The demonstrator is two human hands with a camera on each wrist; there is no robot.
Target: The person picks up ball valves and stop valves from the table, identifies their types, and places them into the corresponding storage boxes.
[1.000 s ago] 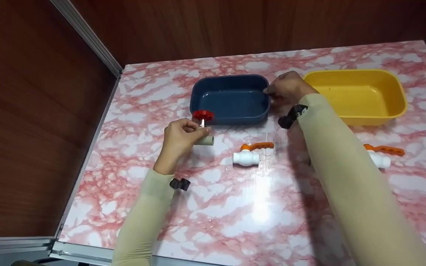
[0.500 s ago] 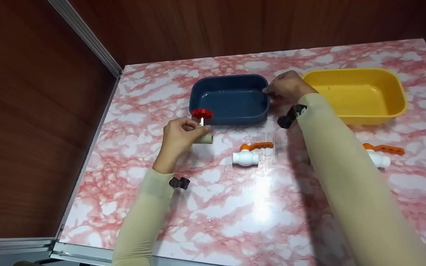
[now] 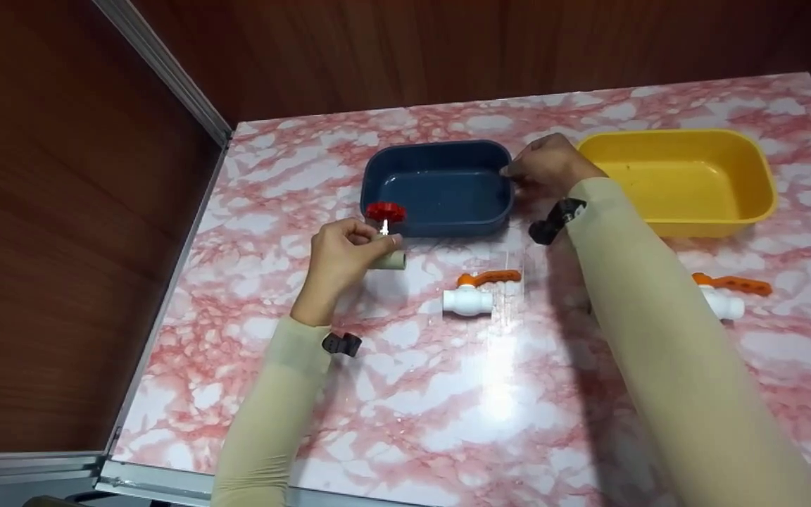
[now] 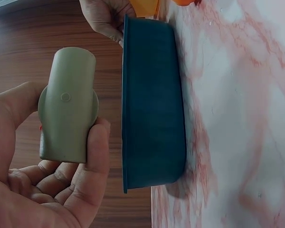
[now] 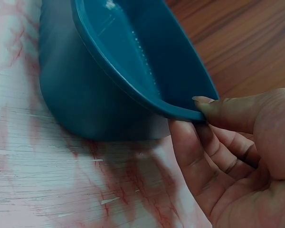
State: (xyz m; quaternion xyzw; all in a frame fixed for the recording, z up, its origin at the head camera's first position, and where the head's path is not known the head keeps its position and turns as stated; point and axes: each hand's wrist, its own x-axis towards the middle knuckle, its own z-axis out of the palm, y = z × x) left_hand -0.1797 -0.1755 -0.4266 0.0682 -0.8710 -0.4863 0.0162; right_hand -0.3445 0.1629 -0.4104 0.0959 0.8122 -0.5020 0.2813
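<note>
- On my right wrist feed, I see the bare right hand (image 5: 232, 156) pinching the rim of a teal-blue, round-cornered tub with a smooth plastic look (image 5: 90, 99).
- I see the thumb (image 5: 237, 111) on the rim's inner side and the index finger (image 5: 185, 147) against its outer side, the other fingers curled behind.
- I make out small pale glints in a row inside the tub.
- Below, I have a white tabletop with pinkish-red marbling (image 5: 52, 185), finely streaked and shadowed near the tub.
- Behind, I see a brown wood-grained panel (image 5: 242, 42).
</note>
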